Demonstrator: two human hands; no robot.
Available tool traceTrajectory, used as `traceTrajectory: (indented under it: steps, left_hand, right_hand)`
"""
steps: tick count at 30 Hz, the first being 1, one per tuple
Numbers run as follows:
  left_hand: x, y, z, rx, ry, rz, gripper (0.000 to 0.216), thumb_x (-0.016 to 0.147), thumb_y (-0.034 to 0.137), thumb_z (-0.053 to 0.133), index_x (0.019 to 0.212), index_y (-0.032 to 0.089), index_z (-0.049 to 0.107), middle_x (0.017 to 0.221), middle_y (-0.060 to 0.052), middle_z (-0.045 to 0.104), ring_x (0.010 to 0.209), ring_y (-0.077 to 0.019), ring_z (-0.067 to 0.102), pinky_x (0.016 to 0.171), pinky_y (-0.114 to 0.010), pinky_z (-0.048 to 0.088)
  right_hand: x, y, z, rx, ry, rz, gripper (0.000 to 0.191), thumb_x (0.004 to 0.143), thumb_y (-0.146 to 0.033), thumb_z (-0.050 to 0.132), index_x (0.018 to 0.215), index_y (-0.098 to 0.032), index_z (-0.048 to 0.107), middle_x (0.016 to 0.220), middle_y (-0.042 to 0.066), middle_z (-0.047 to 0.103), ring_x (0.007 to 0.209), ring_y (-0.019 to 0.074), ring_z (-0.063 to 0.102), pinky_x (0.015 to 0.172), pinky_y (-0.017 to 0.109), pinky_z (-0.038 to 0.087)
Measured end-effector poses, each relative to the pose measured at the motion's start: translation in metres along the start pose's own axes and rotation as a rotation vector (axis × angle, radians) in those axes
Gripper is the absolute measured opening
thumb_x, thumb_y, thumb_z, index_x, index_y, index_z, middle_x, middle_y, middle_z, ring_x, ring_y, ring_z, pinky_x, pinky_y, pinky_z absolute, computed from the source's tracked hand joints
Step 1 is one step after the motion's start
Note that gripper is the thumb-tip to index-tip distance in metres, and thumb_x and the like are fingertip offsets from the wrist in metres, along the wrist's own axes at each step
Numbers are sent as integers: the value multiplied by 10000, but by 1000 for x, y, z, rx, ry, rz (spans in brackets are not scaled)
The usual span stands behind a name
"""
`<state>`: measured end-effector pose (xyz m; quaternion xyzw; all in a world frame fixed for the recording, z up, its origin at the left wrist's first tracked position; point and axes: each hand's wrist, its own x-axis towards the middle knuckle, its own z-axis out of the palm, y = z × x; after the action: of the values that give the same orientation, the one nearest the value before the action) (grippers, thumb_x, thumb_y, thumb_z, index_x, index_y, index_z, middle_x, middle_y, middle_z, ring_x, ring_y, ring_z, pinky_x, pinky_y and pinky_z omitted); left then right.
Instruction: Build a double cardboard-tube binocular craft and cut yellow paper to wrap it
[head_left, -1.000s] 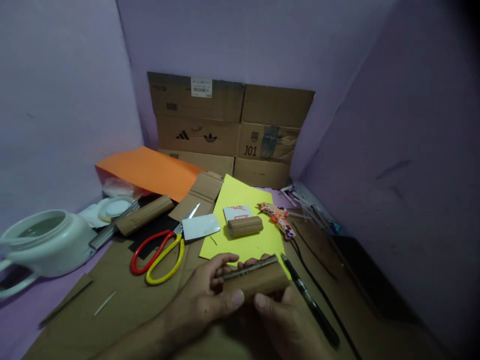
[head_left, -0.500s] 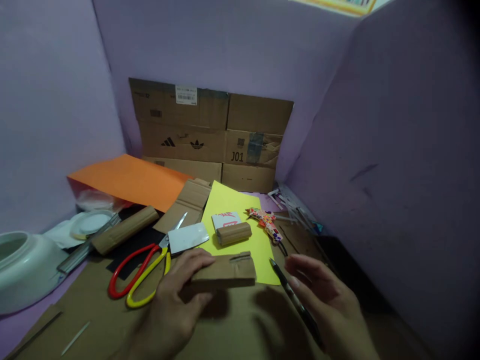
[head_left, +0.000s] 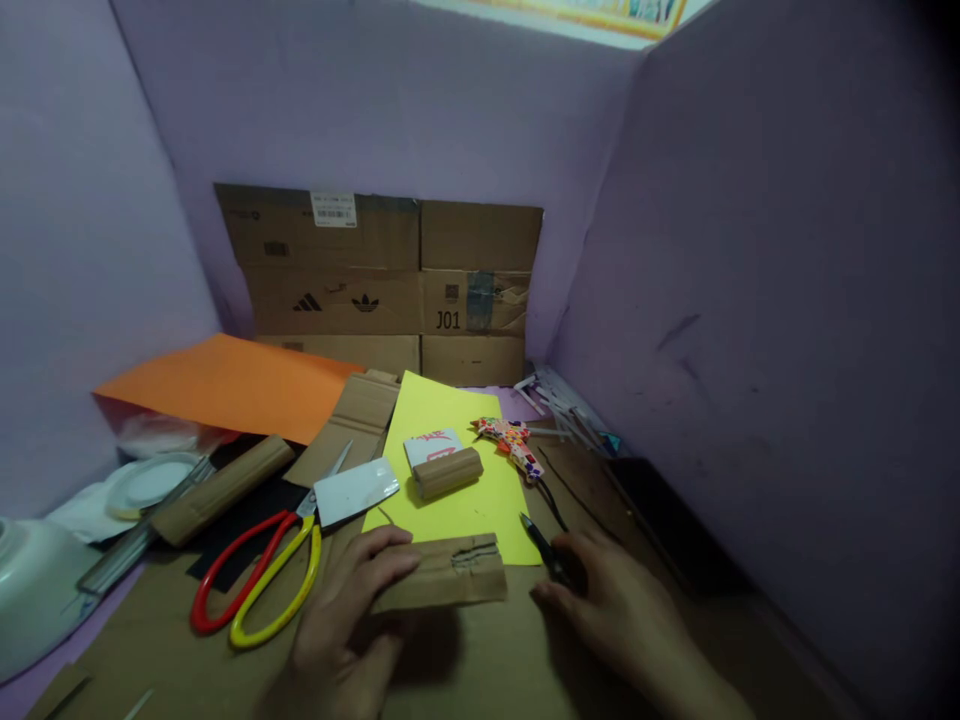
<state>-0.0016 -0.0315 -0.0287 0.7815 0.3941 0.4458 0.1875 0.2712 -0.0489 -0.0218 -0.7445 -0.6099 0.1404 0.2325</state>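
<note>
My left hand [head_left: 349, 625] grips the left end of a small folded cardboard piece [head_left: 446, 575], thumb below and fingers along its edge. A ragged slit with dark marks shows near its right end. My right hand [head_left: 600, 590] is closed around a dark pen [head_left: 540, 545]; its tip points up and left, and its rear is hidden under the hand. Beyond the hands, a cardboard roll [head_left: 448, 472] lies on a yellow sheet [head_left: 450, 515]. Left of them are scissors [head_left: 274, 575] with one red and one yellow handle, beside a white card [head_left: 356, 492].
A star-shaped patterned thing [head_left: 510, 445] with a dark cord lies on the right. Behind it are white sticks [head_left: 562, 395]; a black flat object [head_left: 675, 525] lies by the right wall. A white bowl-like vessel [head_left: 37, 600], orange sheet [head_left: 232, 385] and large cardboard panel [head_left: 330, 300] surround the area.
My right hand has come down over the pen and closed around it. The cardboard piece in my left hand has tilted, showing more of its slit face. The view has shifted to the right.
</note>
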Motion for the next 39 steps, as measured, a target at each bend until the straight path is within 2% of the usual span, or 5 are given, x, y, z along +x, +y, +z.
traceTrajectory:
  steps: [14,20,28,35,39]
  left_hand:
    - [14,-17,9,-332,-53,-618,525,660,400,661,1118,167,555,1089,-112,668,976,-304,646,849,-423,515]
    - [17,-20,9,-399,-24,-660,534,637,424,691,1082,161,553,1023,-102,689,932,-314,657,815,-423,516]
    - [16,-22,7,-466,-5,-697,516,633,370,704,1081,167,546,986,-88,695,907,-283,658,781,-379,514]
    - [25,-8,-1,-502,-70,-721,494,602,344,693,1033,148,551,913,-94,683,857,-278,636,742,-370,490]
    - [27,0,-2,-472,-96,-711,436,602,334,676,984,148,575,907,-96,675,862,-284,622,740,-376,481]
  right_hand:
    - [4,-12,-13,-218,-165,120,178,760,-285,620,913,-228,691,812,63,739,773,265,678,566,283,359]
    - [78,-26,-19,-198,-20,101,181,833,-276,550,932,-179,667,939,110,714,905,271,646,659,301,405]
    - [140,-27,6,84,-201,289,248,907,-303,554,1120,-179,584,1159,66,599,966,211,612,813,407,518]
    - [114,-31,-8,592,-136,239,167,816,-286,637,916,-164,585,697,-11,590,578,116,569,530,224,485]
    - [59,-34,-12,887,-117,90,403,723,-422,691,1020,-180,568,539,-77,449,399,78,372,357,188,293]
